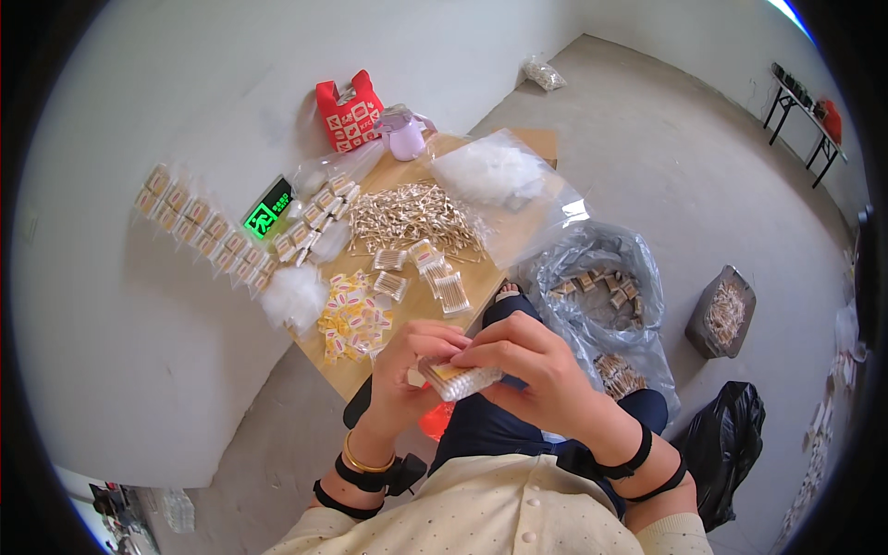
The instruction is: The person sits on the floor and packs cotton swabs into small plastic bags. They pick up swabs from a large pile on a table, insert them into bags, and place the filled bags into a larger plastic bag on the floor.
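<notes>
Both hands meet above my lap, holding a small pack of cotton swabs [470,382] with its white tips toward me and a yellowish label on top. My left hand [407,368] is closed on one end, and my right hand [536,372] grips the other end with its fingers over the top. Just beyond them on the wooden table, several bundled packs of swabs [451,292] lie beside scattered yellow-and-white paper labels [350,319]. Behind these spreads a heap of loose cotton swabs [416,217].
Clear plastic bags [499,174] cover the table's far right, near a purple jug [402,137] and red bag [350,116]. Rows of packs [199,222] line the left wall. Right of my legs stand a clear sack of packs [638,250], a grey bin [703,324] and a black bag [731,444].
</notes>
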Demonstrator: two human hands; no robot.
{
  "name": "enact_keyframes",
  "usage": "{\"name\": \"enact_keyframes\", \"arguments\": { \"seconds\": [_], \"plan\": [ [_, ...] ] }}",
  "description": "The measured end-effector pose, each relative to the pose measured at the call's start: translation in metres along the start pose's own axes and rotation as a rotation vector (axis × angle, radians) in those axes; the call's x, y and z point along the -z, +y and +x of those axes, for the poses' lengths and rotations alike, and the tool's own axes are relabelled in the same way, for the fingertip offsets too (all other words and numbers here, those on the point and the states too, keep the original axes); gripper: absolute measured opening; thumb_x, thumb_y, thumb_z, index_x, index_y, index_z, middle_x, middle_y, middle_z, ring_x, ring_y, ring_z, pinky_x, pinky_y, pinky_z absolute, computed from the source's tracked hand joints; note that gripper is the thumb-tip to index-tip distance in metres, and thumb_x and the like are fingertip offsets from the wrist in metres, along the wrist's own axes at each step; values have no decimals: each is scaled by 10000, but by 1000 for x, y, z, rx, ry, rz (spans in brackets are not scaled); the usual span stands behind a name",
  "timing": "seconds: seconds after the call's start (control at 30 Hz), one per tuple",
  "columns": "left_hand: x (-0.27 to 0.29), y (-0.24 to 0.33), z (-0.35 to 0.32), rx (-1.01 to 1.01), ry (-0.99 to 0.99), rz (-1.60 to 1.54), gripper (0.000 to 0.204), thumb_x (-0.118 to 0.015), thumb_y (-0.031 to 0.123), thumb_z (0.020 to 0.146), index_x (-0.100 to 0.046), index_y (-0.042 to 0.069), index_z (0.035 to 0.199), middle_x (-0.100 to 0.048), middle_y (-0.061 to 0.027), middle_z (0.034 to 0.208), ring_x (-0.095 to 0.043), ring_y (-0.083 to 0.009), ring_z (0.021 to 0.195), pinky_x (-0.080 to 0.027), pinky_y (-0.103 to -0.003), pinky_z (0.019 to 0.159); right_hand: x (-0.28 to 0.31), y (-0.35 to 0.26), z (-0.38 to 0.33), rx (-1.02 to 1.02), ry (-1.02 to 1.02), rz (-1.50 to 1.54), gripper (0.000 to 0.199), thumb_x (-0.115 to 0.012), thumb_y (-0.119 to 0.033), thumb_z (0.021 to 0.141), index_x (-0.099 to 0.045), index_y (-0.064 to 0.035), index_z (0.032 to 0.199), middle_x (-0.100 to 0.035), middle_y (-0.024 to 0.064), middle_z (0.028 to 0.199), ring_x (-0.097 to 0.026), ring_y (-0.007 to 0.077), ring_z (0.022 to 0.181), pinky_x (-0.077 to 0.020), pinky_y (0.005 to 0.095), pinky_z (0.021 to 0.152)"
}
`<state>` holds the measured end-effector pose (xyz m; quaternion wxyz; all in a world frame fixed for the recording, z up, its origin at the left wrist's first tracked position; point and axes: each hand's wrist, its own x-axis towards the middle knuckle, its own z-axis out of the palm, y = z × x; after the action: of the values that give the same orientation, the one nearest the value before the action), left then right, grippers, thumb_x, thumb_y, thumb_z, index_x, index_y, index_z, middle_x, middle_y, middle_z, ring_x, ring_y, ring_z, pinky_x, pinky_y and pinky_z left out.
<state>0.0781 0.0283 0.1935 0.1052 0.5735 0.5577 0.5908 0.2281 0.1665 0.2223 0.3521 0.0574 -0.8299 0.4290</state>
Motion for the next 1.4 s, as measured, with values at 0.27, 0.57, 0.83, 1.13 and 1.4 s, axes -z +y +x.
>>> {"name": "enact_keyframes", "arguments": {
  "seconds": [0.27, 0.57, 0.83, 1.13, 1.4],
  "plan": [
    [1, 25, 15, -265, -16, 323, 283, -802, 175, 742, -674, 94, 982, -711, -52, 995, -663, -255, 944, -478, -386, 871, 6, -18, -3, 67, 92, -9, 398, -741, 28, 655, -696, -70, 1038, -623, 68, 957, -605, 226, 835, -500, 324, 705],
    [7, 57, 12, -271, -10, 336, 297, -807, 66, 722, -649, 53, 973, -717, -116, 967, -700, -265, 888, -541, -370, 779, 17, -21, -5, 119, 124, -55, 384, -734, 21, 667, -710, -74, 1039, -635, 53, 921, -581, 219, 771, -488, 311, 677],
    [6, 63, 14, -195, -28, 236, 326, -782, 43, 726, -673, 54, 1033, -720, -116, 1016, -717, -287, 909, -580, -322, 731, 20, -21, -4, 180, 102, -51, 388, -738, 6, 683, -719, -78, 1062, -647, 44, 922, -594, 211, 795, -503, 307, 692],
    [7, 55, 2, -129, 169, 312, 373, -761, 23, 803, -614, 22, 1145, -693, -92, 1010, -692, -209, 858, -538, -293, 746, 5, -16, 0, -54, 150, -4, 417, -749, -18, 760, -615, -24, 1155, -628, 106, 986, -582, 235, 787, -488, 323, 703],
    [-7, -4, 1, 331, 640, -697, 361, -636, 37, 925, -528, 30, 1269, -630, -46, 1145, -634, -127, 1017, -549, -300, 888, -42, 29, 12, -419, 206, 161, 108, -543, -102, 975, -514, 0, 991, -512, 88, 764, -467, 195, 693, -403, 316, 664]
  ]
}}
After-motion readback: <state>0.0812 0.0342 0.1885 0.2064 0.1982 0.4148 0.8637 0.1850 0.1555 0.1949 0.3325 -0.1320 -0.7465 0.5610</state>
